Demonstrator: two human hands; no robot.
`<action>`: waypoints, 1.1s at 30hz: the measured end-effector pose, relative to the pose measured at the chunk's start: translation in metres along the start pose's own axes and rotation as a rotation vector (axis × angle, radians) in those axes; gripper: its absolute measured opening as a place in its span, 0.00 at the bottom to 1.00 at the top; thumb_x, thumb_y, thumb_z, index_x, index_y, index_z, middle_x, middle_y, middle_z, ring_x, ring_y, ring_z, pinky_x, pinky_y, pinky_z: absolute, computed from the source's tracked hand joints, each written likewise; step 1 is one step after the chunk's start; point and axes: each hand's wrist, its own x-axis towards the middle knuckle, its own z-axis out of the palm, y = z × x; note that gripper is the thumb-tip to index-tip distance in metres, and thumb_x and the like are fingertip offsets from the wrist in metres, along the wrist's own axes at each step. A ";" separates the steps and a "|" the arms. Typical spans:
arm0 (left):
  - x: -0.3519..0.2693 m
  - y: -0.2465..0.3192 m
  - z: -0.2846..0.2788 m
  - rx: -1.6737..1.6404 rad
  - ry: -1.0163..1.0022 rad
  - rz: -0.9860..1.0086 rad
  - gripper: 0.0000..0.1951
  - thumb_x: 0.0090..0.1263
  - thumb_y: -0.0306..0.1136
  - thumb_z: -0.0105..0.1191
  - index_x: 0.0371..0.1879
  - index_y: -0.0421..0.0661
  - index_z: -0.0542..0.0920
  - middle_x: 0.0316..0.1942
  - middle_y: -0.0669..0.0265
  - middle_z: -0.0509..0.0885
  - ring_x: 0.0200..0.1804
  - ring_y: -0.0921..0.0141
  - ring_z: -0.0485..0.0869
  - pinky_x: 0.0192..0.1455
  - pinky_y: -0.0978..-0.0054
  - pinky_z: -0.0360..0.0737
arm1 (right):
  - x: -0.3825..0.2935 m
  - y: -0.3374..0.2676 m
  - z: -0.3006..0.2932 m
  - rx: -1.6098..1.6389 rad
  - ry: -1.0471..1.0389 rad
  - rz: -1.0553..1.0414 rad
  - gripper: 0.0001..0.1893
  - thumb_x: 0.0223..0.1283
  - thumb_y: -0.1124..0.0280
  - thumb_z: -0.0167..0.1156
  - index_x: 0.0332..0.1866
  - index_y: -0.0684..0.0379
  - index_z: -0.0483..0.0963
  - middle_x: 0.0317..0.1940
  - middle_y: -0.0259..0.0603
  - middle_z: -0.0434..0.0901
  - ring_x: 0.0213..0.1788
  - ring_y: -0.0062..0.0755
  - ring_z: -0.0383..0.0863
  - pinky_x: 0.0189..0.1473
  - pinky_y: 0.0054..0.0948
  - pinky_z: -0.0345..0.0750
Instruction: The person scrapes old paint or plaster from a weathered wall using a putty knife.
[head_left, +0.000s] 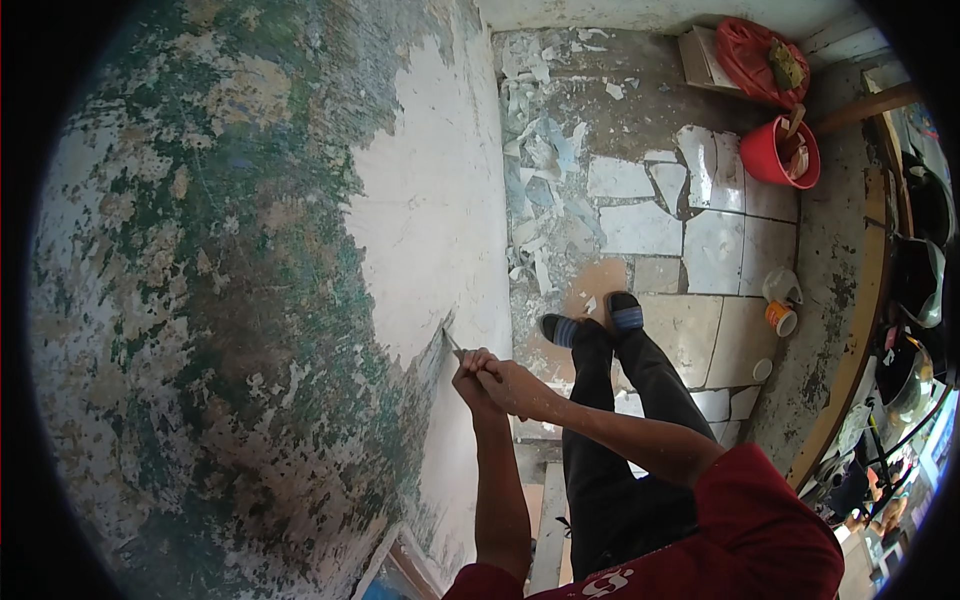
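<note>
My left hand (472, 384) and my right hand (523, 388) are together, wrapped around the handle of a scraper or putty knife. Its thin metal blade (451, 341) points up and left, with the tip against the wall. Most of the handle is hidden inside my fingers. At the tip, a narrow grey scraped notch cuts into the white paint layer (427, 217). Left of that layer, the wall (247, 315) is bared to patchy green, grey and brown, with a ragged border between the two.
Paint flakes (536, 195) litter the floor along the wall. Broken white tiles (641, 229) lie beyond my sandalled feet (592, 322). A red bucket (780, 154), a red plastic bag (757, 60) and an orange-and-white cup (780, 319) stand to the right. A framed opening (397, 570) is below.
</note>
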 end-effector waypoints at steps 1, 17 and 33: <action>-0.012 0.001 0.002 -0.055 -0.079 0.003 0.10 0.57 0.24 0.34 0.13 0.44 0.64 0.15 0.67 0.65 0.21 0.74 0.67 0.29 0.82 0.68 | -0.009 0.000 0.004 -0.005 -0.067 0.027 0.16 0.56 0.64 0.42 0.33 0.70 0.69 0.15 0.46 0.71 0.12 0.31 0.72 0.12 0.25 0.68; -0.106 -0.010 0.054 0.219 0.085 0.033 0.19 0.65 0.46 0.36 0.21 0.43 0.69 0.15 0.67 0.70 0.25 0.70 0.73 0.31 0.77 0.71 | -0.122 -0.049 0.013 0.294 -0.128 0.165 0.24 0.55 0.53 0.47 0.51 0.59 0.65 0.11 0.32 0.65 0.09 0.16 0.63 0.10 0.18 0.60; -0.180 -0.002 0.110 0.782 0.346 0.076 0.23 0.55 0.54 0.48 0.30 0.44 0.63 0.22 0.67 0.65 0.20 0.73 0.67 0.22 0.75 0.68 | -0.172 -0.066 0.051 -0.109 -0.092 0.208 0.31 0.51 0.45 0.45 0.41 0.70 0.66 0.14 0.37 0.70 0.13 0.23 0.69 0.12 0.21 0.65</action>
